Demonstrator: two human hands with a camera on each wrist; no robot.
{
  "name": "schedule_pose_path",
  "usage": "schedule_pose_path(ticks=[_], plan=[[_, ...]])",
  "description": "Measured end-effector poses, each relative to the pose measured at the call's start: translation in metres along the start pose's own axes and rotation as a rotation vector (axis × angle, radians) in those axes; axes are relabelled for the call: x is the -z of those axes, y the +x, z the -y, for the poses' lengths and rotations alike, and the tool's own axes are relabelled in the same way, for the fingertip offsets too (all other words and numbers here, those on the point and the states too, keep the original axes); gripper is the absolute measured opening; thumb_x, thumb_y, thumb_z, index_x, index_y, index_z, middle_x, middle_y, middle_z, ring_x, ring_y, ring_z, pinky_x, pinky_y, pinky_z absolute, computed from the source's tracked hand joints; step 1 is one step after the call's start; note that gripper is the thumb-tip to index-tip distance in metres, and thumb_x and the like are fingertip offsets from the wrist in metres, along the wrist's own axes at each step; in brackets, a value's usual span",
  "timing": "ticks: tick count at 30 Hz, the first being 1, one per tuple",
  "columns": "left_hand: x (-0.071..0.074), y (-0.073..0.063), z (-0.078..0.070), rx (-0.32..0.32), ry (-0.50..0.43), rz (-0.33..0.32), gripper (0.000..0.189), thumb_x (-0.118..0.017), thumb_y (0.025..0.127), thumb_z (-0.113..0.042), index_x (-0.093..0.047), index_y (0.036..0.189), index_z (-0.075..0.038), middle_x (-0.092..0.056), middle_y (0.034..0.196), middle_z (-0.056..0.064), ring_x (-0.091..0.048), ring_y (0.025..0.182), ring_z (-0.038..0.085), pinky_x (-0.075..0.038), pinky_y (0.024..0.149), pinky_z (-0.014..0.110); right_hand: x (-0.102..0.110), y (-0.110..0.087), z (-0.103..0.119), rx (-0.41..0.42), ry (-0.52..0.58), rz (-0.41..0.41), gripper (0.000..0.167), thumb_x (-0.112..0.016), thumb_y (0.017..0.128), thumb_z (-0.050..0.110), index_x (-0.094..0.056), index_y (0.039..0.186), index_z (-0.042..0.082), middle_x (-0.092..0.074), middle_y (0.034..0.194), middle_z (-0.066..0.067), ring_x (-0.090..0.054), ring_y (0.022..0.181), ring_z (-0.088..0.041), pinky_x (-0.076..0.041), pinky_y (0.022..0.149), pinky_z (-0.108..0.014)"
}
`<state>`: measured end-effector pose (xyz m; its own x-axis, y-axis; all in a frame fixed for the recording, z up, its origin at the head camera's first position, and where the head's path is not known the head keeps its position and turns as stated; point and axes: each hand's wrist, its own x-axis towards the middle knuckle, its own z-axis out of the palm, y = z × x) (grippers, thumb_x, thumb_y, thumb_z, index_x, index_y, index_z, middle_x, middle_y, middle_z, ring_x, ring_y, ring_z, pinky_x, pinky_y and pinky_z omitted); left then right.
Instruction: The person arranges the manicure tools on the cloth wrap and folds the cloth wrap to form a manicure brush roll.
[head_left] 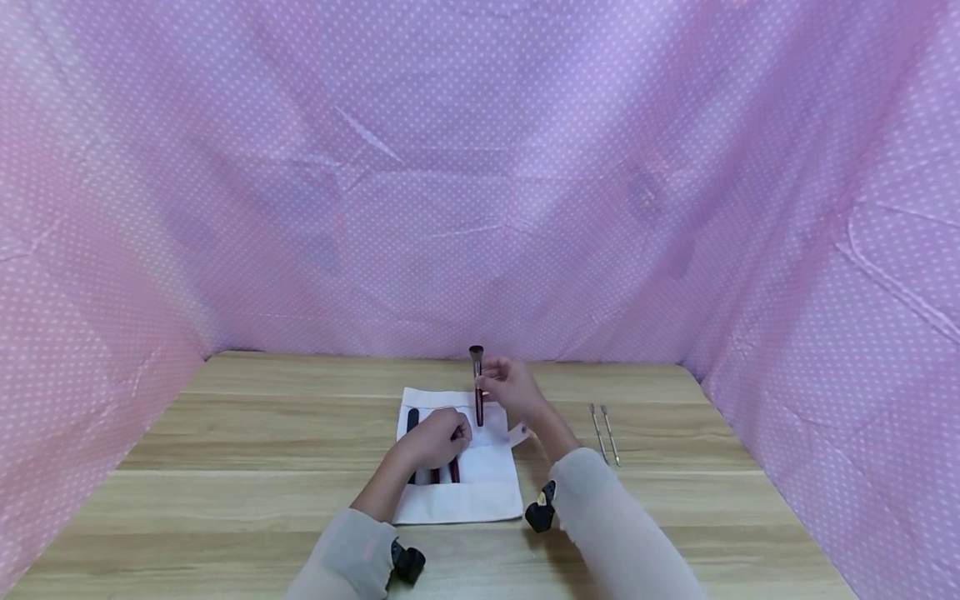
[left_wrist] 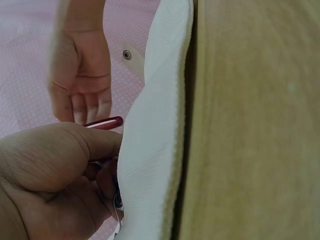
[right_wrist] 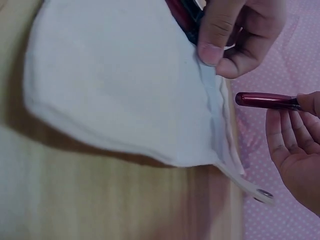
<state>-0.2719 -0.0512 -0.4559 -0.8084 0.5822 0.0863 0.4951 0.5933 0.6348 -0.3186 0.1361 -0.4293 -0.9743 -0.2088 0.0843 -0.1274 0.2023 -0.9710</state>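
Observation:
A white fabric brush pouch [head_left: 491,502] lies open on the table, with a pocket along its near side. My right hand [head_left: 513,390] pinches a makeup brush [head_left: 479,407] above the pouch's far right part, bristles up; its dark red handle end [right_wrist: 265,100] points towards the pouch. My left hand [head_left: 438,437] is over the pouch's middle, and its thumb and finger pinch the pocket's edge [right_wrist: 207,82]. Dark red handles [head_left: 454,471] and a black slim tool [head_left: 412,419] stick out of the pocket, partly hidden by the left hand.
Two thin metal tools [head_left: 611,437] lie side by side on the wooden table [head_left: 262,442], right of the pouch. A strap with a snap [head_left: 519,433] extends from the pouch's right edge. Pink dotted cloth [head_left: 480,208] hangs behind and at both sides.

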Motion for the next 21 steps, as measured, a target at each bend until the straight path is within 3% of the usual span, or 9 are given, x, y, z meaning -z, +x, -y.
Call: schedule_pose_path(ticks=[7, 15, 21], plan=[[-0.001, -0.001, 0.002, -0.013, 0.012, -0.009, 0.013, -0.06, 0.094, 0.004, -0.068, 0.088, -0.004, -0.058, 0.078, -0.001, -0.052, 0.075, 0.011, -0.047, 0.071, 0.029, -0.008, -0.001, -0.011, -0.036, 0.061, -0.001, 0.033, -0.061, 0.097, -0.005, -0.054, 0.13, -0.011, -0.066, 0.111, -0.025, -0.068, 0.092, -0.024, -0.06, 0.082, -0.04], [-0.001, 0.0, 0.002, -0.026, 0.022, -0.016, 0.013, -0.06, 0.093, 0.004, -0.068, 0.087, -0.004, -0.058, 0.076, -0.002, -0.051, 0.073, 0.011, -0.046, 0.07, 0.029, -0.013, -0.002, -0.015, -0.11, 0.09, 0.012, 0.06, -0.062, 0.095, -0.007, -0.041, 0.151, 0.001, -0.065, 0.105, -0.019, -0.07, 0.085, -0.023, -0.06, 0.082, -0.04], [-0.002, -0.001, 0.002, -0.027, 0.009, -0.015, 0.013, -0.06, 0.092, 0.005, -0.067, 0.086, -0.003, -0.058, 0.077, -0.002, -0.052, 0.072, 0.011, -0.046, 0.069, 0.029, -0.012, -0.003, -0.021, -0.148, 0.079, 0.036, 0.058, -0.062, 0.096, -0.008, -0.043, 0.15, 0.001, -0.067, 0.106, -0.02, -0.07, 0.083, -0.02, -0.06, 0.079, -0.037]])
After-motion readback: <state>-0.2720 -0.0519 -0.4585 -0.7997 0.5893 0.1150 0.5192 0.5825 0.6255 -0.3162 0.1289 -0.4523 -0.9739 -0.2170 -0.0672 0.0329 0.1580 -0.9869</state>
